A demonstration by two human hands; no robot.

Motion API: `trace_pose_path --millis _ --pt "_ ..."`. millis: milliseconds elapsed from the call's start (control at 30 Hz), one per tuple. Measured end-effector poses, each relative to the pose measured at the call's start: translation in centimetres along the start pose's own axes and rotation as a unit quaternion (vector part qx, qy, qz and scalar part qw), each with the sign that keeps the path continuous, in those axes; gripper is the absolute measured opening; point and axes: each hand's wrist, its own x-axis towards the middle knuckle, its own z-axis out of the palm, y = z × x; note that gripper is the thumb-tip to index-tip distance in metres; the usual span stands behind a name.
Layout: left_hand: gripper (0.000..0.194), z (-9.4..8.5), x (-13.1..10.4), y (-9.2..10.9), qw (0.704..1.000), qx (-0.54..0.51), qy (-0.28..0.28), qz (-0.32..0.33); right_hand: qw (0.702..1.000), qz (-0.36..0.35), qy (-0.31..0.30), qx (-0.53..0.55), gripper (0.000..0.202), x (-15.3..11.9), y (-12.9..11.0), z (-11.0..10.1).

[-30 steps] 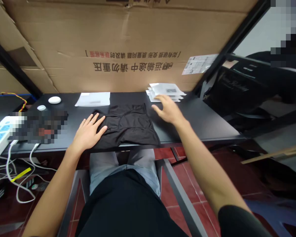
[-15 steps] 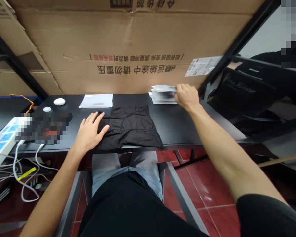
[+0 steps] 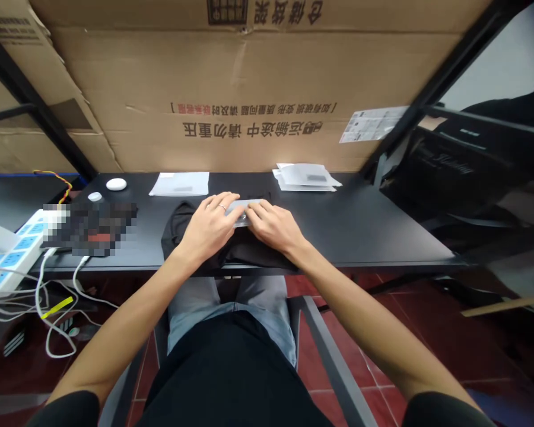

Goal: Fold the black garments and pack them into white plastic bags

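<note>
Close together at the middle of the desk, my left hand (image 3: 211,222) and my right hand (image 3: 273,225) both pinch a translucent white plastic bag (image 3: 242,203). Their fingers are curled at the bag and hide much of it. Beneath the hands lies a black garment (image 3: 244,249), spread near the front edge of the desk and partly covered by them; its left part is bunched up. Farther back on the right rests a small stack of similar translucent bags (image 3: 305,175). Another flat translucent bag (image 3: 180,184) lies at the back left.
A large cardboard sheet (image 3: 213,77) stands behind the black desk (image 3: 365,231). On the left are a white oval object (image 3: 116,184), a blurred-out dark item (image 3: 93,228), a power strip (image 3: 22,249) and white cables (image 3: 40,332). A dark bag (image 3: 440,160) is at right.
My right hand has come from the stack at the back right to the middle with a bag. My left hand has moved right from the garment's left side and now grips that bag too.
</note>
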Motion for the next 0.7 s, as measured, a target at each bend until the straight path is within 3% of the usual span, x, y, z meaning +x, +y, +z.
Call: trace_pose_path --millis 100,200,300,467,700 --pt "0.033 1.3 -0.5 0.4 0.998 0.005 -0.056 -0.002 0.999 -0.035 -0.032 0.023 0.039 -1.0 0.7 -0.2" --pt "0.031 1.5 -1.3 0.5 0.995 0.011 -0.094 -0.029 0.996 -0.063 -0.037 0.041 0.045 -2.5 2.9 -0.9" --pt "0.03 1.1 -1.5 0.4 0.994 0.016 -0.1 -0.049 0.997 -0.049 -0.033 0.053 0.028 -4.0 4.8 -1.3" --pt "0.02 0.7 -0.2 1.4 0.999 0.015 -0.048 -0.009 0.985 -0.011 0.029 0.167 0.022 -4.9 5.5 -0.6" --pt "0.021 3.2 2.6 5.3 0.993 0.079 0.039 0.078 0.955 0.004 0.125 0.268 0.019 -4.8 4.6 0.4"
